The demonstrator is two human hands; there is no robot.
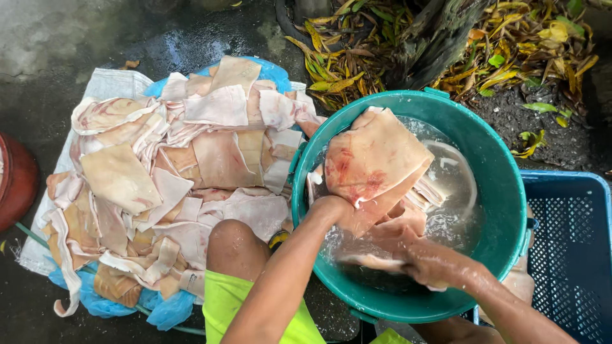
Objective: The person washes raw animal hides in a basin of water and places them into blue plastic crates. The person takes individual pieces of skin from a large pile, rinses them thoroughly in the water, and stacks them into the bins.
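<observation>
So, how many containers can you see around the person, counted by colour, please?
Green tub with water and pieces of skin: 1
Blue perforated crate: 1
Red vessel at the left edge, only partly in view: 1
Total: 3

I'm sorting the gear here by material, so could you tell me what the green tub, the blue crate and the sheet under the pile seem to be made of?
Green tub: probably plastic, smooth, glossy, with a moulded rim.
Blue crate: likely rigid plastic, matt, with perforated lattice walls.
Sheet under the pale slabs: seemingly a woven white sack, with thin blue plastic film, crinkled and shiny, peeking out.
</observation>
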